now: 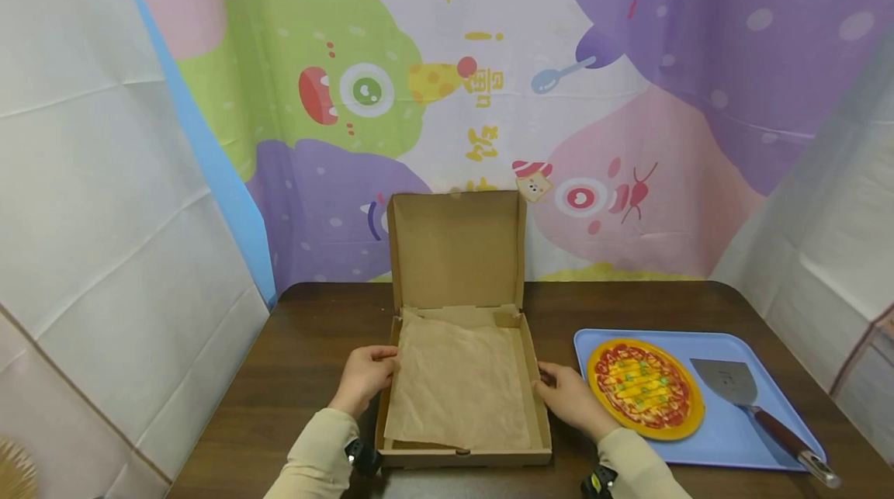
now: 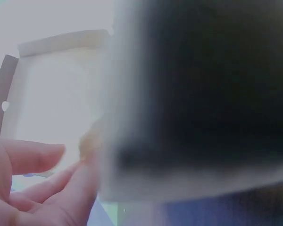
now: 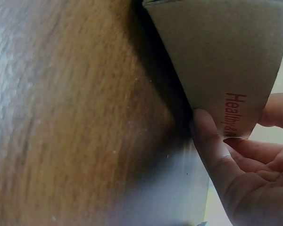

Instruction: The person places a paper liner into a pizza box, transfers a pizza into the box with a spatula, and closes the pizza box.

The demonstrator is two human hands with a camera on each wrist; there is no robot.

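A brown cardboard pizza box [image 1: 457,459] lies on the table with its lid [image 1: 461,251] raised. Crumpled brown paper [image 1: 457,382] lines its inside. At the box's left wall, my left hand [image 1: 365,377] holds the edge with thumb and fingers; in the left wrist view a dark blur hides part of that contact. My right hand [image 1: 573,398] grips the opposite wall, one digit against the outside and another over the rim. Red lettering [image 3: 235,113] is printed on that wall in the right wrist view.
To the right, a blue tray [image 1: 670,448] holds a toy-like pizza [image 1: 646,390] on an orange base and a spatula [image 1: 726,381], whose handle overhangs the tray's front corner. A cartoon-printed curtain [image 1: 628,235] hangs behind the dark wooden table [image 1: 293,375].
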